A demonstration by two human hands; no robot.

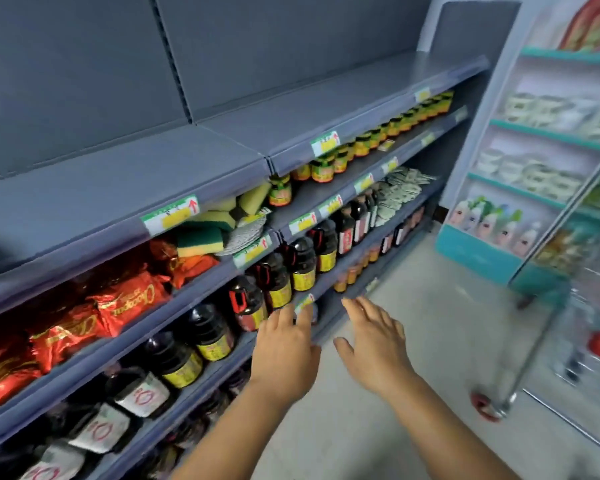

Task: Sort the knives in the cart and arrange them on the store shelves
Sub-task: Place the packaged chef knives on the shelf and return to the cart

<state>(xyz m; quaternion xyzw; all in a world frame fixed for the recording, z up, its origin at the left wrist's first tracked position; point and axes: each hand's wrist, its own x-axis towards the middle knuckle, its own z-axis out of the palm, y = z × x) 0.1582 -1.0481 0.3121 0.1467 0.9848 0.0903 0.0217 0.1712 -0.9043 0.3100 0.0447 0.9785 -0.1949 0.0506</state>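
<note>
Both hands, left hand [284, 348] and right hand [374, 344], are flat open and hold nothing, no knives show (the cart [568, 306] at three o'clock is blurry), a hand could bump the bottles [274, 289] down, and the red bags [125, 299] at nine o'clock say "Chocopie".

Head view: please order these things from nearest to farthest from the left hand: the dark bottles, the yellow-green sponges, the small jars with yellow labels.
From the left hand:
1. Dark bottles, just beside its fingers, same shelf level.
2. Yellow-green sponges, one shelf higher, up and left.
3. Small jars with yellow labels, farther along that higher shelf, to the right.
</note>
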